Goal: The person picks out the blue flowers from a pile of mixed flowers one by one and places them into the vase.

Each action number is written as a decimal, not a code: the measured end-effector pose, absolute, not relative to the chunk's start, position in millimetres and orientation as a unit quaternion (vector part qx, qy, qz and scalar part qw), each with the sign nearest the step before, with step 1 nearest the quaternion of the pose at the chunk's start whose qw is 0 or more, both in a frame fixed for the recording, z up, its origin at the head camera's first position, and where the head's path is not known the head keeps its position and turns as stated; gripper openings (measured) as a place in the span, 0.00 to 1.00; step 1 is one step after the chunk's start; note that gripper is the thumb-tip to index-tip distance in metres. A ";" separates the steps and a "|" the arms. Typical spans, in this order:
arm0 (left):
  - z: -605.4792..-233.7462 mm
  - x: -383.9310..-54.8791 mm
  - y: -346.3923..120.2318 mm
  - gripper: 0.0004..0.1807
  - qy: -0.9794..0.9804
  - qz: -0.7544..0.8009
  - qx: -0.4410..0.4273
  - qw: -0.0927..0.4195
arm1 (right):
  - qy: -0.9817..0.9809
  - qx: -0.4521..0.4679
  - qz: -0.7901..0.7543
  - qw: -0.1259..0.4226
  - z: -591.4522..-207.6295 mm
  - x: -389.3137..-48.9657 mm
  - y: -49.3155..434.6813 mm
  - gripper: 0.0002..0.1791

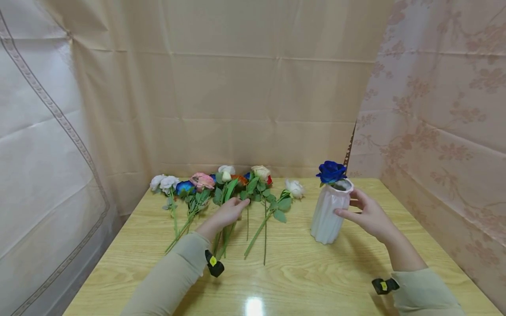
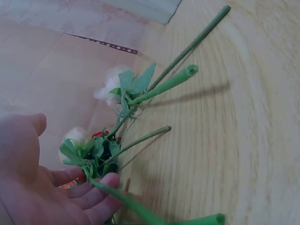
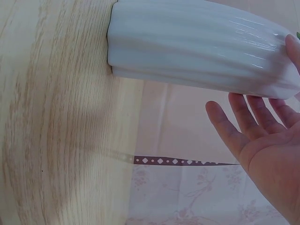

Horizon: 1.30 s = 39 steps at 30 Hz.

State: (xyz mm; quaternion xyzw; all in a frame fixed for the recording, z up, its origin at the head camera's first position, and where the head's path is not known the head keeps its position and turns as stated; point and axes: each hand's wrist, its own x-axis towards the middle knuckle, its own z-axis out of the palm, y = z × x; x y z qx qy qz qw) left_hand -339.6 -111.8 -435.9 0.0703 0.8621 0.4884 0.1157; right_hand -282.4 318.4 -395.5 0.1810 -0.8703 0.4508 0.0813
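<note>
My left hand (image 1: 227, 213) reaches over the artificial flowers lying on the table. In the left wrist view its thumb stands apart from the fingers (image 2: 101, 199), which are at a green stem (image 2: 117, 192). Close by lie a cream rose (image 1: 261, 172) and a white rose (image 1: 294, 188) with a leafy stem. A white fluted vase (image 1: 326, 217) stands at the right with one blue rose (image 1: 332, 171) in it. My right hand (image 1: 369, 215) holds the vase near its top, thumb on the front and fingers at the right side.
Several more flowers lie in a row at the back left, among them a pink one (image 1: 203, 181), a blue one (image 1: 185, 188) and white ones (image 1: 170, 183). Their stems point toward the front of the wooden table (image 1: 292, 281). Beige curtains (image 1: 253, 87) hang behind it.
</note>
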 end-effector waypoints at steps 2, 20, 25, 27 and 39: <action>-434.8 -339.9 -110.1 0.46 0.858 0.496 0.072 0.116 | -0.870 0.180 0.451 0.081 -395.6 -282.1 318.3 0.42; -422.9 -324.6 -54.3 0.39 0.860 0.466 0.165 0.130 | -0.868 0.179 0.456 0.076 -396.6 -282.0 316.6 0.43; -424.8 -323.8 -47.5 0.39 0.859 0.462 0.172 0.140 | -0.867 0.179 0.460 0.075 -395.5 -281.3 316.3 0.43; -424.3 -323.1 -47.2 0.39 0.856 0.467 0.171 0.141 | -0.867 0.179 0.459 0.076 -395.2 -281.2 316.4 0.43; -417.2 -325.2 -60.5 0.39 0.855 0.474 0.164 0.130 | -0.869 0.172 0.457 0.075 -395.9 -281.0 317.0 0.42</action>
